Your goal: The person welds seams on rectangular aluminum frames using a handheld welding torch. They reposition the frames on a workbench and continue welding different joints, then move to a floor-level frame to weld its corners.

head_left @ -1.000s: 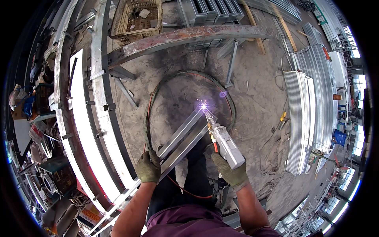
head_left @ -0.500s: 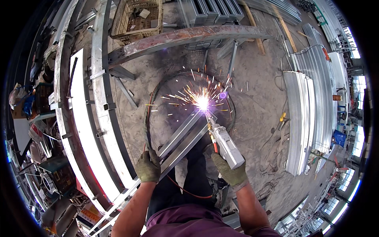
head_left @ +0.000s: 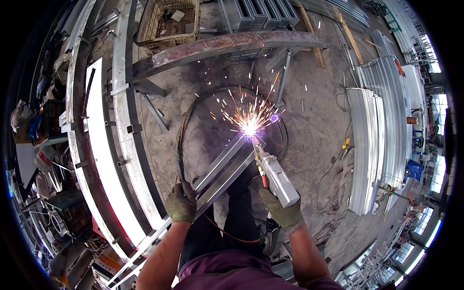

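My right hand point(head_left: 282, 212), in an olive work glove, grips a silver handheld welding gun point(head_left: 276, 179) from its rear end. A red hose point(head_left: 264, 181) with a brass fitting runs along the gun's left side. The gun's nozzle points away from me at the far end of two parallel square metal tubes point(head_left: 224, 180), which lie slanted from lower left to upper right. A bright white-violet flare with orange sparks point(head_left: 250, 129) hides the tube ends. My left hand point(head_left: 181, 203), gloved alike, is closed around the near part of the tubes; its fingertips are partly hidden.
Long metal beams point(head_left: 126, 121) stand at the left, and a rusty beam point(head_left: 217, 46) crosses the far side on legs. A cable loop point(head_left: 180, 145) lies on the concrete floor. Corrugated sheets point(head_left: 365, 145) are stacked right, and a yellow-handled tool point(head_left: 345, 144) lies near them.
The sparks now fan out upward and reach farther away than before. Both hands, the welding gun and the tubes hold almost the same place.
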### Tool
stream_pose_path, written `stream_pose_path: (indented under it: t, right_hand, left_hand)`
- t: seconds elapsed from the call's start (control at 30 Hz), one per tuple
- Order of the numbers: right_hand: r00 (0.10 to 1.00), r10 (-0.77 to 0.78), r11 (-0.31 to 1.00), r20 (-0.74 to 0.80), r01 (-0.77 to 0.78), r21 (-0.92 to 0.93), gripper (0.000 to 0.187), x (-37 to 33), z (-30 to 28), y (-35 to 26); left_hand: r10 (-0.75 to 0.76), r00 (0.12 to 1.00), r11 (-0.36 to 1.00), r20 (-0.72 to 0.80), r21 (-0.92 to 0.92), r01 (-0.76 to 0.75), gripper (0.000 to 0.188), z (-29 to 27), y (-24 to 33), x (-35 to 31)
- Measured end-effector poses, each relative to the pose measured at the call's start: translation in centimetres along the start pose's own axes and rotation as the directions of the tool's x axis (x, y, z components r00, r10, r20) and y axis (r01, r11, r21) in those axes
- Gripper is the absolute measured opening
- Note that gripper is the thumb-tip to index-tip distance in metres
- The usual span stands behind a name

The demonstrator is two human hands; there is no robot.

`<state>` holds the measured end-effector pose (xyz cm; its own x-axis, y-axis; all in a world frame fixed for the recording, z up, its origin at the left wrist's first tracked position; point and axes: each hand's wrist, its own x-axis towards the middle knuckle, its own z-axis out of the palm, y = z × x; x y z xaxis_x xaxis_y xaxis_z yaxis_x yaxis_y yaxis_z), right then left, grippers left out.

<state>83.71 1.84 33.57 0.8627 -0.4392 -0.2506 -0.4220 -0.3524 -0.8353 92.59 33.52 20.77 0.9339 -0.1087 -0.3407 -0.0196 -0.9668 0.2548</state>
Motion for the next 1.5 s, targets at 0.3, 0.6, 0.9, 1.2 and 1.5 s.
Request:
stream_pose_path:
  t: [0.3, 0.6, 0.9, 1.2, 1.5]
  right_hand:
    - [0.97, 0.242, 0.967, 0.003, -0.241, 0.078, 0.024, 0.0, -0.1, -2.0]
    - [0.991, 0.131, 0.991, -0.03, -0.13, 0.028, 0.021, -0.4, 0.2, -1.2]
    - [0.982, 0.19, 0.98, -0.012, -0.189, 0.059, 0.019, -0.7, 0.0, -1.5]
    - [0.967, 0.255, 0.961, 0.007, -0.255, 0.108, 0.03, -2.6, -1.6, -2.1]
    - [0.989, 0.147, 0.988, -0.005, -0.147, -0.055, 0.013, -0.2, -11.1, -6.9]
  left_hand:
    - [0.01, 1.0, 1.0, -0.014, 0.005, -0.01, 0.022, 0.2, -0.3, 0.2]
    - [0.005, 1.0, 1.0, 0.002, -0.001, -0.005, 0.02, 0.3, -0.4, 0.3]
    - [-0.029, 1.0, 0.999, 0.001, -0.031, 0.029, 0.025, -0.2, 0.1, 0.4]
    - [-0.059, 0.997, 0.991, -0.042, -0.125, 0.054, 0.045, -2.4, 1.5, 0.5]
    - [-0.081, 0.996, 0.976, -0.028, -0.205, 0.074, 0.046, -1.4, 1.8, 0.8]
